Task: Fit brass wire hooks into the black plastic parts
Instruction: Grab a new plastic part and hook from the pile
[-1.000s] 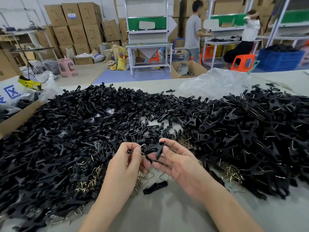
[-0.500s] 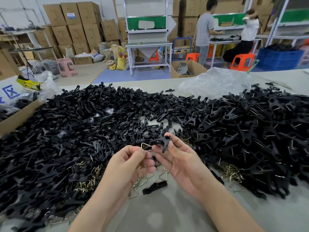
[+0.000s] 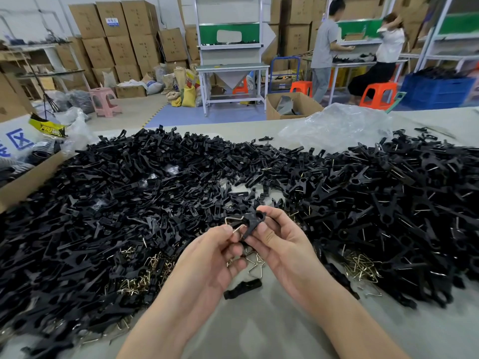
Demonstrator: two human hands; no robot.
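My right hand pinches a forked black plastic part above the table, near the middle of the view. My left hand pinches a bent brass wire hook whose ends reach into the part's left side. The two hands almost touch. A huge heap of black plastic parts covers the table's left and back. A second heap of parts with wire in them lies to the right. Loose brass hooks lie under the left heap's edge, and another bunch of brass hooks lies at the right.
A single black part and a wire hook lie on the grey table below my hands. A crumpled clear plastic bag sits at the back right. A cardboard box stands at the left edge. Two people work at benches far behind.
Both hands rose slightly. The black part turned in my right hand, and the brass hook in my left hand came up against its left side.
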